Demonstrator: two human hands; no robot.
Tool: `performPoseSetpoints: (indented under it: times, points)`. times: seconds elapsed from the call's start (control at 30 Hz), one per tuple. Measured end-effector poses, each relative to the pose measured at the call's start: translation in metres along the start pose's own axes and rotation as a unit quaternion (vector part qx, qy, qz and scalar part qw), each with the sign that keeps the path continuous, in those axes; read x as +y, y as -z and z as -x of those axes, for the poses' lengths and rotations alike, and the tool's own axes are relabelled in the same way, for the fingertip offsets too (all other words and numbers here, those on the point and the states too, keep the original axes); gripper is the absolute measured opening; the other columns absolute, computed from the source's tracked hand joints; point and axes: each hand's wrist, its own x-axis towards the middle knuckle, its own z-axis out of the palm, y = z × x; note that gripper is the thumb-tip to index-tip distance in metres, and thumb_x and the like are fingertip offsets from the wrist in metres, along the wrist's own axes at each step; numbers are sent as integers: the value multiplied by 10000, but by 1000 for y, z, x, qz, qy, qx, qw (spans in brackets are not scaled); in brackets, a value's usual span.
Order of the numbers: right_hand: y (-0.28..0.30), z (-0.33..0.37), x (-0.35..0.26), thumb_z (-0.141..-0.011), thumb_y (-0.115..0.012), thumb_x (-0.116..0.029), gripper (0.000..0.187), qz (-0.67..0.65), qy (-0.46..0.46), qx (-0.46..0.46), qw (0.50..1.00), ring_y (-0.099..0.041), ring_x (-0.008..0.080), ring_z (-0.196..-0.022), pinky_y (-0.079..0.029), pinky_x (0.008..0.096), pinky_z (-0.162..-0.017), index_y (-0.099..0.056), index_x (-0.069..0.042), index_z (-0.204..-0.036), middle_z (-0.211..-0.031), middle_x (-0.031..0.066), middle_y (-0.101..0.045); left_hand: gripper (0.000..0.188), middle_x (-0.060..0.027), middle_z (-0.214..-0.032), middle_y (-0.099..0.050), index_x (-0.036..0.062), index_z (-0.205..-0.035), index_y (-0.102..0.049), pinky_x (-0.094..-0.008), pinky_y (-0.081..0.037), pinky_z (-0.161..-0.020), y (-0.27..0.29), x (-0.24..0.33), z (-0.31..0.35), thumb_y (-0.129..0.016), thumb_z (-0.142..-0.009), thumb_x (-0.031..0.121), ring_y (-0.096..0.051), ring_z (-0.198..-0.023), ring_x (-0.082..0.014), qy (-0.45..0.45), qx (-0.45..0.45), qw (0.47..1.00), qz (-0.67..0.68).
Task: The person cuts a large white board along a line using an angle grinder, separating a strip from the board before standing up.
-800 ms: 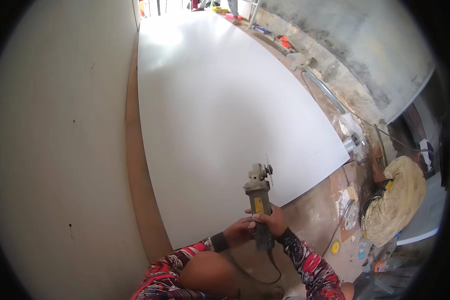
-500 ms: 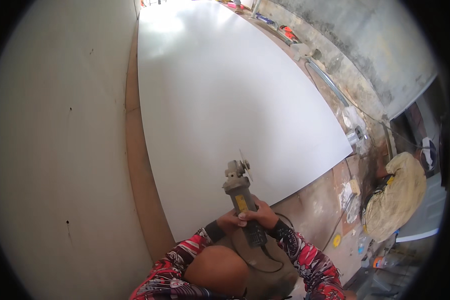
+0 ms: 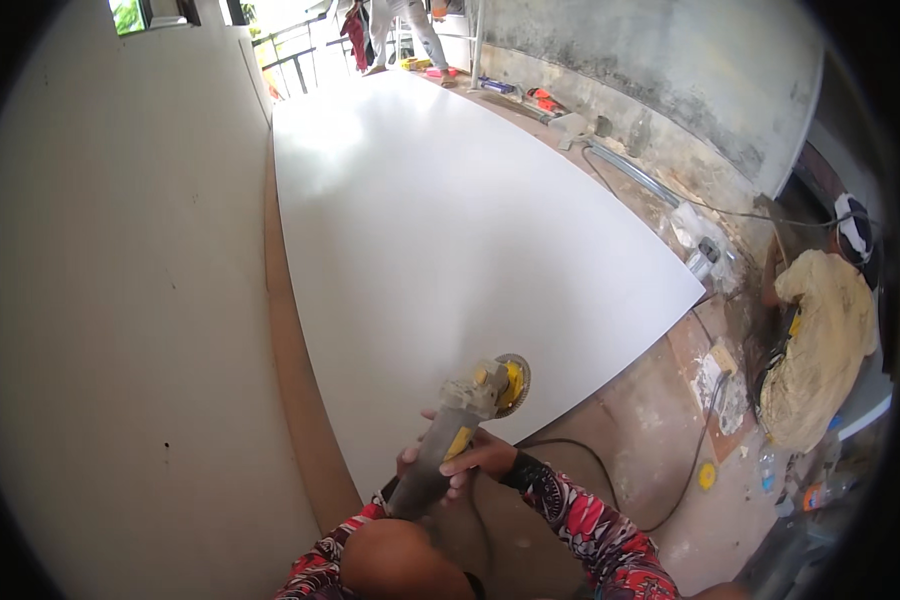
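A dusty angle grinder (image 3: 433, 455) is held up in front of me, tilted, its head pointing away and to the right. Its toothed disc (image 3: 516, 388), with a yellow centre, now faces partly toward me. My left hand (image 3: 407, 458) wraps the body from the left side, mostly hidden behind it. From the right, my right hand (image 3: 487, 456) grips the same body, with fingers showing beneath it. Below the grinder lies a large white sheet (image 3: 470, 230), spread flat on the floor. The disc stands over the sheet's near part; whether it touches cannot be told.
A plain wall (image 3: 120, 300) runs along the left. At right crouches a person in a beige shirt (image 3: 825, 340); another person's legs (image 3: 415, 30) stand at the far end. A dark cable (image 3: 595, 455) curves across the floor. Metal conduit (image 3: 635, 172) lies beside the sheet.
The grinder has tipped and turned, its disc going from edge-on to showing its face, with its rear swinging left. My view has lifted, bringing in the far railing and person.
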Motion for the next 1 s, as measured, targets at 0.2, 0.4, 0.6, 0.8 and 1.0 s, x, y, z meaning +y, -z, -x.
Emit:
performPoseSetpoints:
  times: [0.2, 0.4, 0.6, 0.8, 1.0]
  points:
    - [2, -5, 9, -908, -693, -219, 756, 102, -39, -21, 994, -630, 218, -1070, -520, 347, -908, -279, -43, -1515, -1224, 142, -619, 659, -150, -1084, -601, 25, -1278, -471, -457, -576, -761, -6, 33, 35, -760, -717, 214, -644, -946, -285, 28, -36, 998, 37]
    - [57, 68, 109, -827, -728, -475, 845, 636, 48, 11, 770, -469, 353, -1331, -441, 490, -1048, -336, -173, -1512, -1463, 191, -446, 456, -117, -973, -592, 32, -1183, -503, -454, -559, -719, -16, 67, 61, -681, -779, 146, -636, -824, -253, -65, 164, 973, -149]
    - [128, 154, 165, -798, -665, -584, 804, 798, -3, -52, 600, -208, 309, -1487, -196, 798, -1035, -330, -385, -1501, -1617, 57, -211, 416, -106, -832, -608, 40, -1082, -529, -405, -534, -591, -25, 97, 47, -660, -894, 388, -619, -650, -240, -98, 319, 931, -147]
    - [150, 148, 120, -828, -675, -382, 646, 830, -7, 153, 536, -268, 324, -1459, -205, 736, -1072, -466, -228, -1419, -1539, 152, -353, 407, -97, -810, -602, 68, -1090, -516, -402, -538, -572, -34, 172, 68, -588, -947, 442, -628, -598, -226, -73, 364, 908, -196]
    - [202, 158, 138, -812, -705, -350, 690, 663, -121, 431, 600, -415, 338, -1346, -330, 554, -1099, -464, -147, -1426, -1484, 188, -406, 399, -94, -923, -576, 36, -1144, -496, -399, -542, -679, -39, 147, 50, -577, -928, 360, -605, -747, -192, -171, 234, 942, -169]
